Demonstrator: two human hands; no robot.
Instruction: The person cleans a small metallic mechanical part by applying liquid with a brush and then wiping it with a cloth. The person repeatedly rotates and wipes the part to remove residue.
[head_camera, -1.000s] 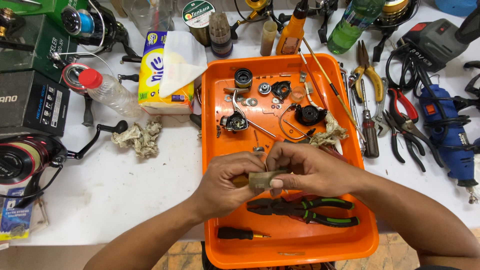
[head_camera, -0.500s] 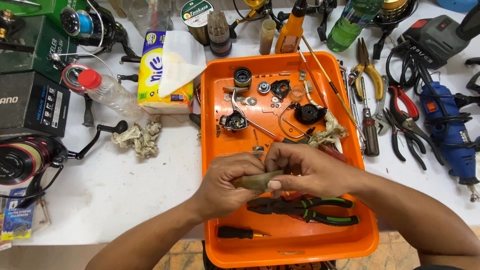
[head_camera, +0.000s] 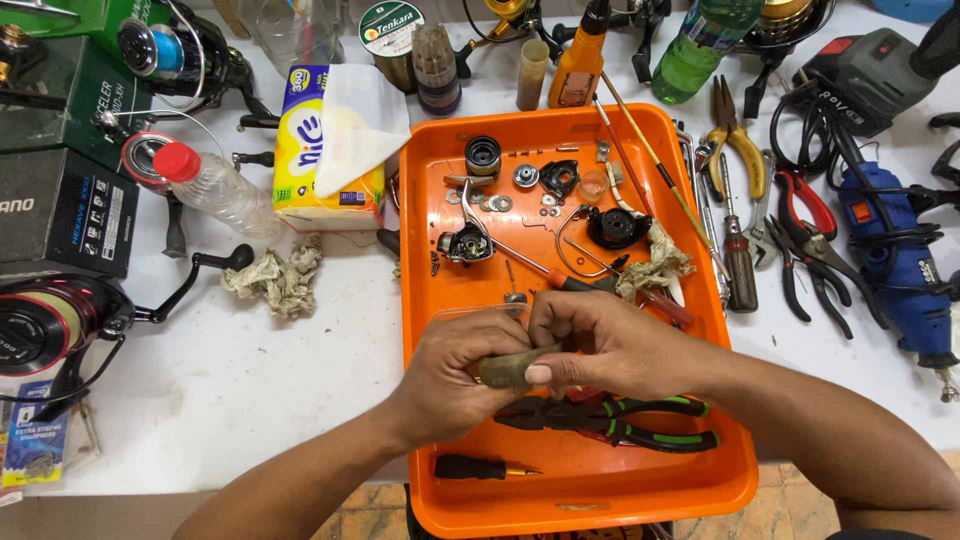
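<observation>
Both hands meet over the orange tray (head_camera: 430, 300). My left hand (head_camera: 455, 380) and my right hand (head_camera: 600, 345) together grip a small olive-brown piece (head_camera: 510, 368), pinched between thumbs and fingers. Green-handled pliers (head_camera: 640, 422) lie in the tray just under my right hand. A small black screwdriver (head_camera: 480, 467) rests near the tray's front. Farther back in the tray sit dismantled fishing reel parts: a black spool (head_camera: 483, 155), a reel body (head_camera: 465, 242), a black rotor (head_camera: 617, 228), washers and a dirty rag (head_camera: 655, 265).
A tissue box (head_camera: 320, 160), a plastic bottle (head_camera: 215, 190), a crumpled rag (head_camera: 275, 280) and fishing reels (head_camera: 60, 320) lie left of the tray. Pliers (head_camera: 810, 250), a brown-handled screwdriver (head_camera: 738, 255) and a blue rotary tool (head_camera: 900, 270) lie right. Bottles stand at the back.
The hands have turned the olive-brown piece slightly between the fingers; they stay in the same spot over the tray.
</observation>
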